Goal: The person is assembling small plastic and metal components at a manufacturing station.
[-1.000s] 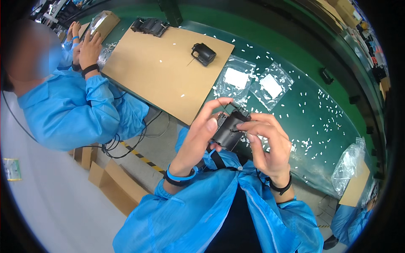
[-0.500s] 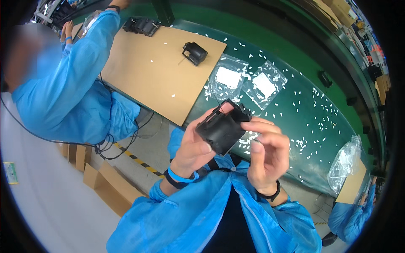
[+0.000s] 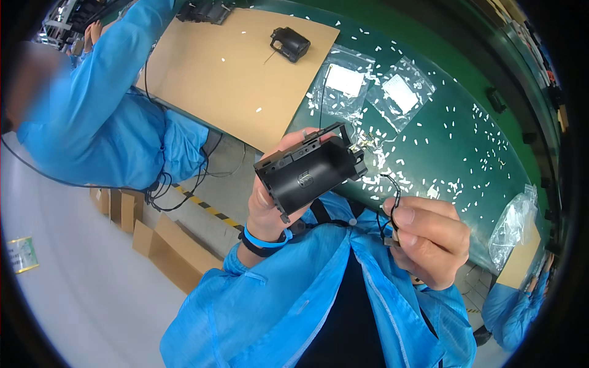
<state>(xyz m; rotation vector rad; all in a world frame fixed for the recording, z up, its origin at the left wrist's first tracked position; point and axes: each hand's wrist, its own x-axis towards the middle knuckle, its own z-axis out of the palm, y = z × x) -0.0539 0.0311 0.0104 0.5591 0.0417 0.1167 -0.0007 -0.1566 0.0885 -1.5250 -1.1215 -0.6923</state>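
My left hand (image 3: 268, 205) is wrapped round a black plastic housing (image 3: 310, 175), gripping it from behind and below. The housing is tilted, its hollow curved inside turned up, with a small bracket at its right end. A thin black wire (image 3: 322, 101) rises from behind its upper edge. To the right, my right hand (image 3: 432, 239) pinches a short black cable (image 3: 397, 202) between thumb and fingers. The cable's upper end curls free, and a small connector (image 3: 391, 241) shows below the fingertips. The cable and the housing are apart.
A similar black housing (image 3: 290, 44) lies on the brown board (image 3: 208, 86), with more black parts (image 3: 205, 12) behind. Two clear bags (image 3: 402, 92) and many white bits cover the green table (image 3: 454, 141). A co-worker in a blue sleeve (image 3: 101, 92) is at the left. Cardboard boxes (image 3: 175, 251) stand below.
My right hand has moved away from the housing, right and down, and the cable now shows in its fingers. The left hand has turned the housing so its hollow side shows.
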